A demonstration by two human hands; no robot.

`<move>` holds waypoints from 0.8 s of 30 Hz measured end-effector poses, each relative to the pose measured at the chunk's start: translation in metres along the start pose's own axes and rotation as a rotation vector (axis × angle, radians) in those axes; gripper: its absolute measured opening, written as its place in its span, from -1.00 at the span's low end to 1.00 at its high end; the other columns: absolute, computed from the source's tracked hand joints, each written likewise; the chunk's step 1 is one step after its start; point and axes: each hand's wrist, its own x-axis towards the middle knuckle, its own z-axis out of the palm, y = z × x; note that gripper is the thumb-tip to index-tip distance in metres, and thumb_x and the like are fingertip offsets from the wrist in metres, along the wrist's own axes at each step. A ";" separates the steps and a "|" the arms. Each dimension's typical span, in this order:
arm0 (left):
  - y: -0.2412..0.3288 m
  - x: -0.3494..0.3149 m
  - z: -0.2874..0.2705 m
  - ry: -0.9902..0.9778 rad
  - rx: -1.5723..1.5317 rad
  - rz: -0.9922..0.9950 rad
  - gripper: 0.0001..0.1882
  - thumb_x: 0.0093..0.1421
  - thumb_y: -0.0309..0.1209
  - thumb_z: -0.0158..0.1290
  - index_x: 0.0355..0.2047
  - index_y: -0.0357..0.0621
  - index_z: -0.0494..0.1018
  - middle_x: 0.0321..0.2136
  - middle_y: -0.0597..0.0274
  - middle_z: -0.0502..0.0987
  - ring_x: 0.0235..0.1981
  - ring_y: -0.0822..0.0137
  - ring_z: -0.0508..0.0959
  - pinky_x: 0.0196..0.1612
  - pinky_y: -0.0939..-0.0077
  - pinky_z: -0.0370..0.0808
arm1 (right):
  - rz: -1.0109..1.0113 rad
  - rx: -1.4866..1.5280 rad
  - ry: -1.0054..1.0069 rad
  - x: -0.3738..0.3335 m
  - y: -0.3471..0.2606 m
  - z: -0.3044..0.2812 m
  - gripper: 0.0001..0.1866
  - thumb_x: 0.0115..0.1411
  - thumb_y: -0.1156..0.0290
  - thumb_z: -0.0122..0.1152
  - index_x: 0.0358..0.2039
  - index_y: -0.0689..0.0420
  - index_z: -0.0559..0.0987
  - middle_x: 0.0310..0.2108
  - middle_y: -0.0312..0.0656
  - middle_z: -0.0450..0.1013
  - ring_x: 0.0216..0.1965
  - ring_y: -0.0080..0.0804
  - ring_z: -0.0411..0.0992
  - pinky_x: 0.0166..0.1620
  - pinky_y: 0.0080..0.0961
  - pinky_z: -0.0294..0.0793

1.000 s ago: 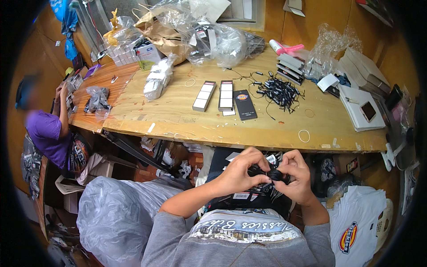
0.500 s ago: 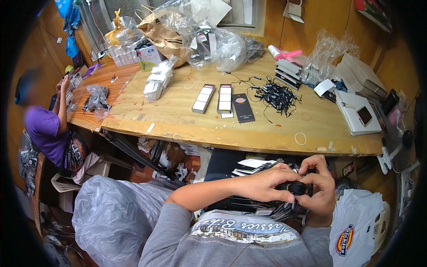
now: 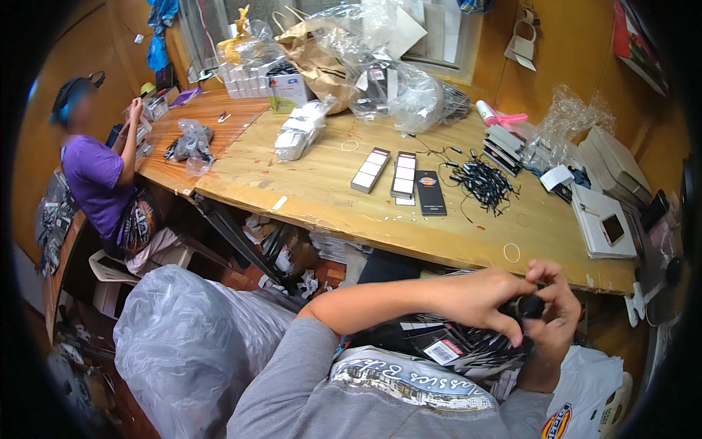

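Both hands meet over my lap at the right, below the table's front edge. Between them is a small black bundle (image 3: 530, 306) that looks like bound strings, with a thin pale band on it; fingers cover part of it. My left hand (image 3: 486, 300) reaches across from the left, closed with thumb and fingers around the bundle's near side. My right hand (image 3: 557, 307) has its fingers curled over the far side of the same bundle. Under them, a heap of black hang tags (image 3: 468, 333) with white stickers fills my lap.
On the wooden table (image 3: 329, 197) lie two stacks of labelled tags (image 3: 370, 170), a single black tag (image 3: 430, 193) and a tangle of black strings (image 3: 484, 183). A phone (image 3: 612, 230) rests on white boxes. A large plastic bag (image 3: 183, 344) stands left; a co-worker (image 3: 95, 172) sits beyond it.
My hands and the black bundle are farther right in the view, the bundle now more hidden by my fingers. The view has tilted, and more of the tag heap shows.
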 end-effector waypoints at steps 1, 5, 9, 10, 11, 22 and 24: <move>-0.006 -0.001 -0.007 0.006 -0.026 0.034 -0.38 -0.24 -0.19 0.18 -0.21 -0.29 0.26 -0.40 -0.03 0.39 -0.33 0.11 0.40 -0.31 0.41 0.31 | -0.003 0.009 0.021 0.006 -0.001 0.003 -0.73 -0.27 0.35 0.26 -0.61 0.23 0.39 -0.27 -0.07 0.24 -0.13 -0.29 0.19 -0.07 -0.42 0.12; -0.024 -0.020 -0.038 0.206 -0.291 0.145 -0.20 -0.17 0.04 0.04 -0.02 -0.23 0.10 -0.09 0.04 0.25 0.00 0.25 0.19 0.04 0.42 0.07 | -0.067 0.198 0.020 0.033 -0.005 -0.008 -0.62 -0.03 0.18 0.06 -0.39 0.25 0.28 -0.45 -0.01 0.34 -0.30 -0.16 0.36 -0.14 -0.35 0.28; -0.034 -0.037 -0.035 0.412 -0.365 0.118 0.13 -0.36 0.31 -0.05 0.07 -0.22 -0.15 0.03 -0.01 0.04 0.08 0.20 0.05 0.10 0.34 -0.05 | -0.150 0.254 0.083 0.060 -0.027 -0.002 -0.69 0.04 0.26 -0.02 -0.44 0.22 0.16 -0.54 -0.15 0.22 -0.54 -0.43 0.26 -0.38 -0.53 0.32; -0.037 -0.040 -0.026 0.475 -0.339 0.124 0.19 -0.40 0.33 -0.03 0.08 -0.23 -0.19 0.05 -0.01 0.00 0.09 0.18 0.02 0.11 0.34 -0.08 | -0.134 0.255 0.038 0.066 -0.028 -0.003 -0.73 0.05 0.28 -0.04 -0.44 0.22 0.18 -0.53 -0.15 0.22 -0.51 -0.47 0.25 -0.38 -0.58 0.29; -0.036 -0.039 -0.019 0.404 -0.398 0.105 0.28 -0.47 0.32 0.02 0.09 -0.24 -0.29 0.09 0.00 -0.12 0.12 0.17 -0.07 0.13 0.35 -0.15 | -0.128 0.226 0.050 0.070 -0.029 0.000 -0.75 0.06 0.31 -0.05 -0.43 0.23 0.19 -0.52 -0.14 0.23 -0.49 -0.49 0.24 -0.38 -0.60 0.29; -0.062 -0.023 0.005 0.494 -0.240 0.205 0.14 -0.24 0.25 -0.05 0.11 -0.21 -0.38 0.13 0.01 -0.30 0.16 0.20 -0.26 0.13 0.40 -0.27 | -0.167 0.414 -0.120 0.096 -0.023 0.000 -0.84 0.09 0.43 -0.13 -0.35 0.23 0.23 -0.41 -0.06 0.27 -0.40 -0.37 0.31 -0.29 -0.56 0.33; -0.061 -0.021 -0.003 0.471 -0.231 0.158 0.14 -0.23 0.28 -0.11 0.11 -0.17 -0.42 0.13 0.04 -0.35 0.16 0.23 -0.28 0.12 0.42 -0.28 | -0.165 0.310 -0.064 0.099 -0.026 -0.006 -0.86 0.11 0.43 -0.16 -0.34 0.22 0.22 -0.44 -0.11 0.24 -0.43 -0.45 0.25 -0.34 -0.62 0.28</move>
